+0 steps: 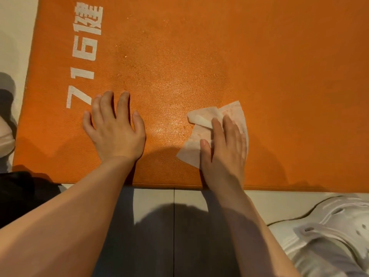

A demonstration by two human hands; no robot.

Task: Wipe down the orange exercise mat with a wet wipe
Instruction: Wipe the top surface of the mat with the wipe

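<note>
Mat (279,76) orange, on pale tiles; R hand (223,148) flat on wipe (199,118), L hand (117,130) flat.

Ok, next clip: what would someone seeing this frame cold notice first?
The orange exercise mat fills most of the view, with white printed characters along its left side. Near its front edge the right hand presses a crumpled white wet wipe flat onto it, while the left hand rests spread on the mat beside it. A damp sheen glistens between and beyond the hands.
</note>
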